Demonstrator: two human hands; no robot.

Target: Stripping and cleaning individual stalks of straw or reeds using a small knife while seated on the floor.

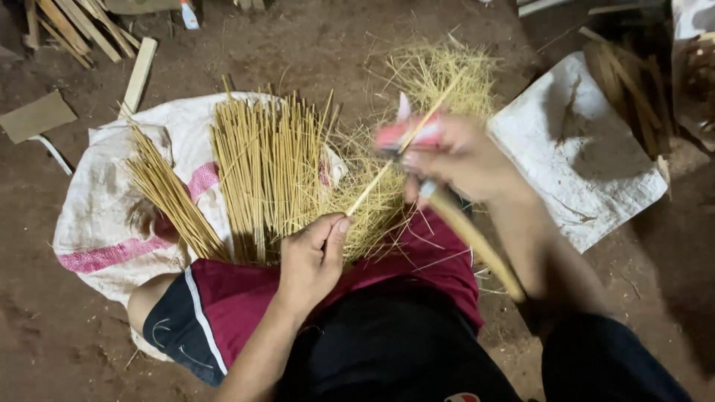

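My left hand (311,260) rests on my thigh and pinches the near end of a thin bamboo stick (402,147) that slants up to the right. My right hand (460,160) is blurred; it grips a knife with a long pale wooden handle (477,242), and a pink and white wrapped part (406,134) sits against the stick. A heap of fine yellow shavings (439,74) lies beyond my hands. Bundles of finished thin sticks (268,171) lie fanned out on a white sack (97,208) to the left.
I sit on a dirt floor in maroon shorts (246,298). A second white sack (581,149) lies at right, next to dark wood pieces (633,89). Wooden slats (82,30), a flat stick (139,74) and a cardboard scrap (36,115) lie at upper left.
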